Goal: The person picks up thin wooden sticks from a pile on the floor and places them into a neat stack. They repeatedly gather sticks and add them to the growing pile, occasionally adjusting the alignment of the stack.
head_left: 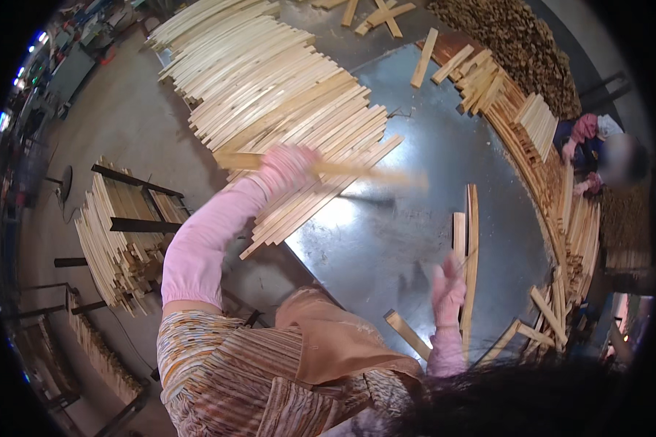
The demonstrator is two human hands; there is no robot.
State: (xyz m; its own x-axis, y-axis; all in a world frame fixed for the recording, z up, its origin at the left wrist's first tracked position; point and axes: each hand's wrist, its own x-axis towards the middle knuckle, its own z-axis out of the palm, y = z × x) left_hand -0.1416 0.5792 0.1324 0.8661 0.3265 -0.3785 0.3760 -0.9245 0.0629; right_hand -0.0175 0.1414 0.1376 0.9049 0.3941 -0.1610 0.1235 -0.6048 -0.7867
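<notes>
My left hand [288, 164], in a pink glove and sleeve, grips a light wooden strip [237, 160] held crosswise over a broad spread of similar strips [262, 87] at the upper left of the metal table [379, 255]. The strip's right end is smeared by motion. My right hand [447, 291], also gloved in pink, is raised with its fingers apart, holding nothing, beside two upright-lying strips [471, 255] on the table's right part. A short loose strip [408, 335] lies just left of that hand.
A co-worker [594, 153] in pink gloves stands at the right, by a curved wooden edge [517, 156] with piles of strips [579, 240]. A heap of small pieces [503, 44] is at the top right. Racked strips [116, 240] stand at the left, off the table.
</notes>
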